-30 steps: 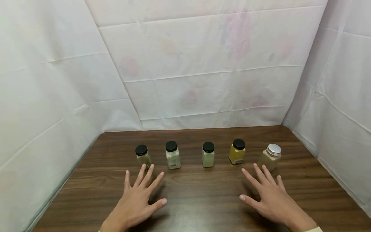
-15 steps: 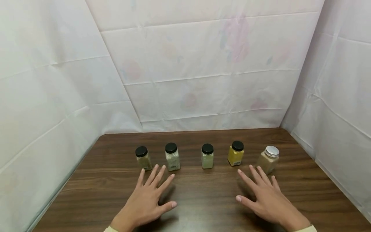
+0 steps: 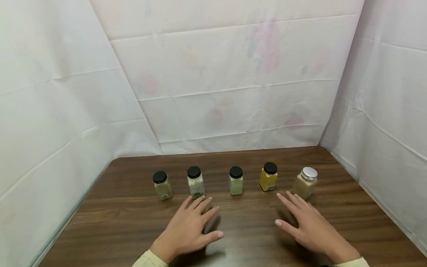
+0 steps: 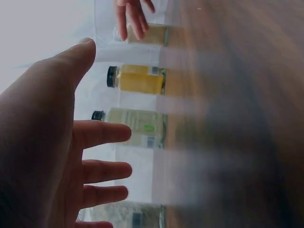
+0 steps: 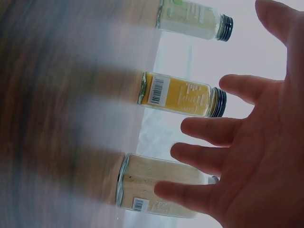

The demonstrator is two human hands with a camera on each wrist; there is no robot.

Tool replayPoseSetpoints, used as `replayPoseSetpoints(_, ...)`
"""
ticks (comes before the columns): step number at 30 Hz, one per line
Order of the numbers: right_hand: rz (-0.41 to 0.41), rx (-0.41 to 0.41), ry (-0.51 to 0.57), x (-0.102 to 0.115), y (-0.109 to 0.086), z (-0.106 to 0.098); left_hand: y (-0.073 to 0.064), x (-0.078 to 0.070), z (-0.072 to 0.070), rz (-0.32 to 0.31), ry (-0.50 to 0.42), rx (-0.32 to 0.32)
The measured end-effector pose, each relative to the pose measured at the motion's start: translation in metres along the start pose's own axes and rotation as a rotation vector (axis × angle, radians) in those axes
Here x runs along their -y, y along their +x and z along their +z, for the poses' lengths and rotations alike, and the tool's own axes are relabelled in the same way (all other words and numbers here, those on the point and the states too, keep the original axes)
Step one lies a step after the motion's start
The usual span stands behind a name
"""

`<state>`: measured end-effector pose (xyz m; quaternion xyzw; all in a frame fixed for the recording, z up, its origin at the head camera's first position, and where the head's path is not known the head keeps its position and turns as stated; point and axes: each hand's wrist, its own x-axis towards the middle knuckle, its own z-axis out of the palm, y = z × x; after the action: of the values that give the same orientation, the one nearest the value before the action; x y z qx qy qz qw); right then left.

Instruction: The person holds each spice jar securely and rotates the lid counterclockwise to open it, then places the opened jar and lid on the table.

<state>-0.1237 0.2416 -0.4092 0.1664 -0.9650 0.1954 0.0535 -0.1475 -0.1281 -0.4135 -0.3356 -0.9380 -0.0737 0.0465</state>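
Several glass jars stand upright in a row across the table. From the left come an olive-tan jar (image 3: 164, 189), a pale flaky jar (image 3: 196, 185), a pale green jar (image 3: 236, 184) and a yellow jar (image 3: 268, 180), all with black lids. At the right end is a beige jar (image 3: 303, 186) with a silver lid. My left hand (image 3: 188, 230), fingers spread and holding nothing, is over the table in front of the pale flaky jar. With its fingers extended, my right hand (image 3: 310, 228) is in front of the beige jar and partly covers it in the right wrist view.
The dark wood table (image 3: 247, 237) has rounded far corners. White cloth (image 3: 213, 74) with faint floral marks hangs behind it, and plain-looking cloth walls (image 3: 393, 111) rise on both sides.
My left hand has moved right, from before the olive-tan jar to before the pale flaky one. My right hand has barely shifted. The head view has turned slightly; the jars stay put.
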Motion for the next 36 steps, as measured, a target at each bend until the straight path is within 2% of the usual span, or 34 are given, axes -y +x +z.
replayPoseSetpoints(9, 0.028, -0.011, 0.223, -0.011, 0.002, -0.004, 0.027, -0.019, -0.001, 0.046, 0.018, -0.061)
replayPoseSetpoints(12, 0.05, -0.031, 0.261, -0.018, 0.004, -0.004, 0.036, -0.026, -0.002, 0.071, 0.027, -0.065)
replayPoseSetpoints(18, 0.1, -0.091, 0.214, -0.029, 0.007, -0.003, 0.054, -0.036, -0.011, 0.105, -0.011, -0.061)
replayPoseSetpoints(23, 0.119, -0.105, 0.191, -0.034, 0.006, -0.005, 0.065, -0.041, -0.019, 0.094, -0.114, 0.011)
replayPoseSetpoints(31, 0.215, -0.072, 0.188, -0.042, 0.006, -0.009, 0.085, -0.056, -0.018, 0.072, -0.115, 0.038)
replayPoseSetpoints(36, 0.227, -0.091, 0.178, -0.048, 0.005, -0.01, 0.096, -0.065, -0.016, 0.063, -0.142, 0.053)
